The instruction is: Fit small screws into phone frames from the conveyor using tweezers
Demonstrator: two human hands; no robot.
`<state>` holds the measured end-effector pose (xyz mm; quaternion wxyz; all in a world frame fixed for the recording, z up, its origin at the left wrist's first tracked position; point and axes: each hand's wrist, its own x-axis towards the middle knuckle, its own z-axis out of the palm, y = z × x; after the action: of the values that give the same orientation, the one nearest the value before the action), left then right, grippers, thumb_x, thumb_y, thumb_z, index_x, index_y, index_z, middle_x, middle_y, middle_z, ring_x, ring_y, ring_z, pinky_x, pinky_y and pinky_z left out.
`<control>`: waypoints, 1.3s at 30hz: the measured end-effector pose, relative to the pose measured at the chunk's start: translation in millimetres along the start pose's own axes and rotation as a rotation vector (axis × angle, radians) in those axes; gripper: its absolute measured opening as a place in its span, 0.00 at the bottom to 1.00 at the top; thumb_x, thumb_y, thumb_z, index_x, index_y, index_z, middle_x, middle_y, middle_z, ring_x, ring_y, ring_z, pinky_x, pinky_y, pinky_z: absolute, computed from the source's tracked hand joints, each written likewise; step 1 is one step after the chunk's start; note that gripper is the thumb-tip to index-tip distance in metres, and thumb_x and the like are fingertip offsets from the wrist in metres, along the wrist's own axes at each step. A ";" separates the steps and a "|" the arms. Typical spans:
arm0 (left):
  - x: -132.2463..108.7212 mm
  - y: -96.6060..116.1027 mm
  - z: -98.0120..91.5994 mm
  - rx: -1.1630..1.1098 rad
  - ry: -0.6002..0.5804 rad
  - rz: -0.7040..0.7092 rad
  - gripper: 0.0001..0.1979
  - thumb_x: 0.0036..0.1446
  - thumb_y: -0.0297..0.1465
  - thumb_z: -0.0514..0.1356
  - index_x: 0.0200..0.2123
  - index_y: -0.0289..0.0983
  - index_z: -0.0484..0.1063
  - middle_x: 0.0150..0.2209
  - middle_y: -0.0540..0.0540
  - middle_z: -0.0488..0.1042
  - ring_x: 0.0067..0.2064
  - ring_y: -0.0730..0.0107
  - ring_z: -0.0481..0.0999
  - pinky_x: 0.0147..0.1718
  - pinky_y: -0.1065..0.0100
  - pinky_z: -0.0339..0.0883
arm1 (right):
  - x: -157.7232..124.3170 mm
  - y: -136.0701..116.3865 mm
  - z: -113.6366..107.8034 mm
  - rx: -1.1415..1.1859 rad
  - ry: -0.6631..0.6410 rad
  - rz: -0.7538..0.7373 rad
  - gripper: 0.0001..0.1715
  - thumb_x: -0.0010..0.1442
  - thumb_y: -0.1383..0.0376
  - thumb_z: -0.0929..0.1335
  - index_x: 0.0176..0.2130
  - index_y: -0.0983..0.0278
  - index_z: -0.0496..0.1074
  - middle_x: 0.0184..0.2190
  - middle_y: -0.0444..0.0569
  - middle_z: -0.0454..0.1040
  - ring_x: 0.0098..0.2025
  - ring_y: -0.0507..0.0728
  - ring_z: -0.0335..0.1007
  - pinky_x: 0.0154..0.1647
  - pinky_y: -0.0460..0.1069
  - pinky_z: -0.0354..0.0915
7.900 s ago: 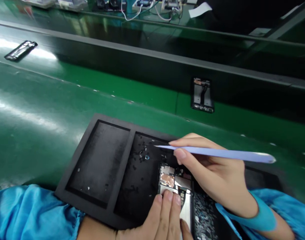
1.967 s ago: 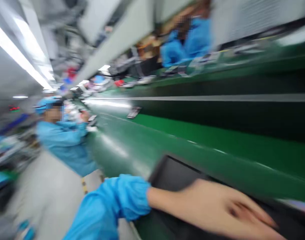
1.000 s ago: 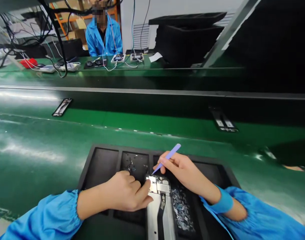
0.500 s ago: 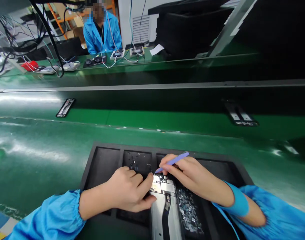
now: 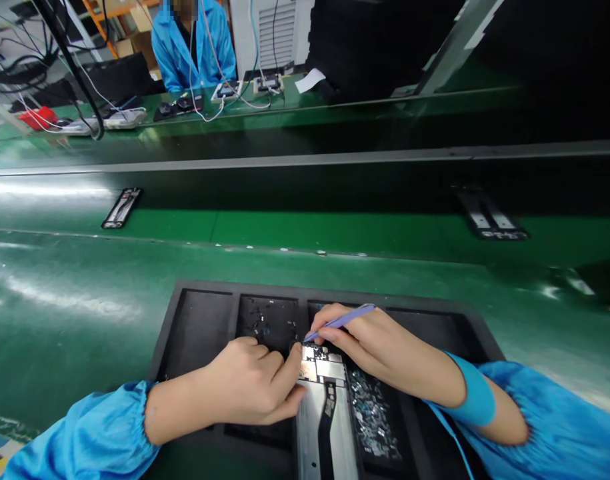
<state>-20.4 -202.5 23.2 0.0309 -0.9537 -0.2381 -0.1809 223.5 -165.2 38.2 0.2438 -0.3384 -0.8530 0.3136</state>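
Observation:
An opened phone frame [image 5: 327,420] lies in a black foam tray [image 5: 195,313] on the green bench in front of me. My left hand [image 5: 249,390] rests on the frame's left edge, its forefinger pressed beside the circuit board at the top. My right hand [image 5: 379,347] pinches purple tweezers [image 5: 339,321], whose tip touches the top left corner of the board. Small dark parts [image 5: 267,320] lie scattered in the tray compartment behind my left hand, and shiny small parts [image 5: 372,417] fill the compartment to the right of the phone.
Two more phone frames lie on the green conveyor belt, a phone frame at the left [image 5: 121,207] and a phone frame at the right [image 5: 489,217]. Beyond the belt, a person in a blue coat [image 5: 192,40] sits at a bench with cables and devices [image 5: 185,107].
My view swung away to the left along the line and came back to the tray. In the last second, the tweezers tilted lower and their tip came down to the board's top corner.

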 end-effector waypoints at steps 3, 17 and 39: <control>1.1 2.1 -0.1 0.008 0.007 0.014 0.19 0.66 0.33 0.55 0.49 0.21 0.72 0.21 0.51 0.68 0.18 0.68 0.66 0.15 0.64 0.58 | 1.0 1.0 -0.4 -0.021 0.004 -0.032 0.20 0.76 0.60 0.55 0.42 0.64 0.70 0.36 0.48 0.79 0.34 0.54 0.78 0.35 0.50 0.74; 4.4 -2.0 -5.5 0.049 0.067 0.035 0.19 0.60 0.36 0.62 0.45 0.24 0.77 0.20 0.52 0.66 0.19 0.73 0.63 0.15 0.66 0.54 | -2.3 4.1 -2.2 -0.027 0.011 -0.058 0.16 0.76 0.63 0.56 0.44 0.62 0.69 0.37 0.45 0.81 0.36 0.52 0.80 0.34 0.48 0.72; 4.5 1.3 -6.2 0.101 0.017 0.061 0.21 0.62 0.34 0.61 0.50 0.21 0.75 0.23 0.50 0.71 0.19 0.71 0.65 0.14 0.65 0.57 | -4.0 -0.2 5.0 0.332 0.594 0.301 0.09 0.72 0.61 0.63 0.45 0.57 0.72 0.29 0.43 0.76 0.32 0.55 0.79 0.37 0.52 0.76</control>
<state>-18.1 -202.6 30.7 0.0865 -0.9562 -0.2174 -0.1759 222.9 -170.1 34.1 0.4837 -0.4921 -0.6232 0.3681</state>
